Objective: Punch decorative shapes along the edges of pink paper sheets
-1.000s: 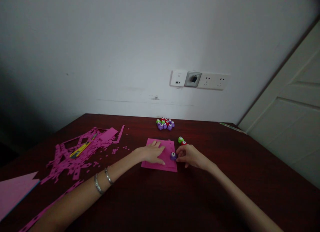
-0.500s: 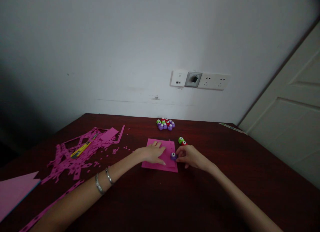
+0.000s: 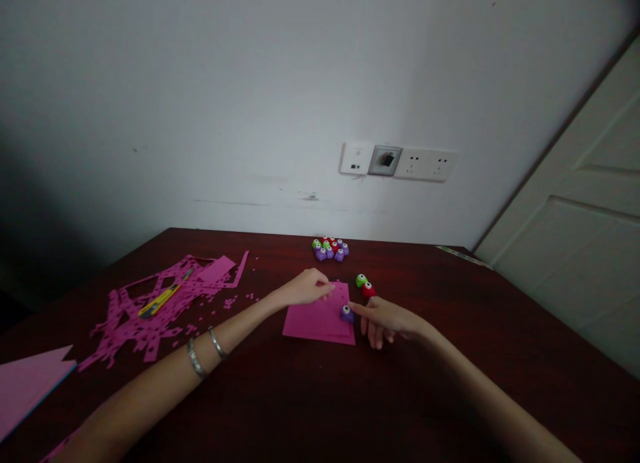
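A square of pink paper [image 3: 315, 320] lies on the dark red table, with small holes in its upper right part. At its right edge sits a purple paper punch [image 3: 347, 314] with a white, black-dotted button. My right hand [image 3: 383, 320] reaches its stretched index finger to this punch, while the other fingers hang apart, bent down. Over the paper's upper part, my left hand [image 3: 310, 286] is raised with its fingertips pinched together; whatever they hold, if anything, is too small to make out. A green punch [image 3: 361, 280] and a red punch [image 3: 369, 290] stand just beyond my right hand.
Several more punches [image 3: 330, 248] cluster at the table's back. On the left, a yellow utility knife [image 3: 163, 300] rests on a heap of pink paper scraps [image 3: 125, 326]. Pink sheets [image 3: 30, 386] lie at the near left. Behind the table is a wall with sockets [image 3: 425, 164].
My left hand has lifted off the paper and gone from spread flat to pinched. The right hand has loosened its pinch at the purple punch and now extends its index finger.
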### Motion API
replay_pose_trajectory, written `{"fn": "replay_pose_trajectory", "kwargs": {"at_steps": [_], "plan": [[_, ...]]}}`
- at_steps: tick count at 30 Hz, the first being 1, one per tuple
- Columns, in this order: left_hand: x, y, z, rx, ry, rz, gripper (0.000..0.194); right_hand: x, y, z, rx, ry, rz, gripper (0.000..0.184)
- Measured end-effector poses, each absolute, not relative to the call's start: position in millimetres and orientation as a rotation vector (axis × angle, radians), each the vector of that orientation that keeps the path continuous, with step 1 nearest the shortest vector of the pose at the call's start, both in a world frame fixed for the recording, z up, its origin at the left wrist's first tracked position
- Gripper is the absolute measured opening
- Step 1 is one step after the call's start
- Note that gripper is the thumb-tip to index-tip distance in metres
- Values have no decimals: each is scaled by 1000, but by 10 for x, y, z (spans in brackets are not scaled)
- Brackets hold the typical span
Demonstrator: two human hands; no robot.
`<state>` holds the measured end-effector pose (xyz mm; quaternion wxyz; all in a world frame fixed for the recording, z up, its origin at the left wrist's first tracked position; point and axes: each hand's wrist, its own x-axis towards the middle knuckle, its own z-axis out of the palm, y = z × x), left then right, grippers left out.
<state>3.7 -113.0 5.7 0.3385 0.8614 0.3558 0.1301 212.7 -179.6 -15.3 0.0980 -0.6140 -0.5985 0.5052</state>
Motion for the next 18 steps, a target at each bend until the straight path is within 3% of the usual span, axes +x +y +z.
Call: {"fn": "replay_pose_trajectory", "kwargs": {"at_steps": [6,18], "plan": [[151,-1097,11,1920,897,103,44,2088,-1757,-130,-1830,-1764,1550,69],[371,-1038,-83,1969,705,-289,63,2125,-1640,-140,-1783,-1847,1672,55]]}}
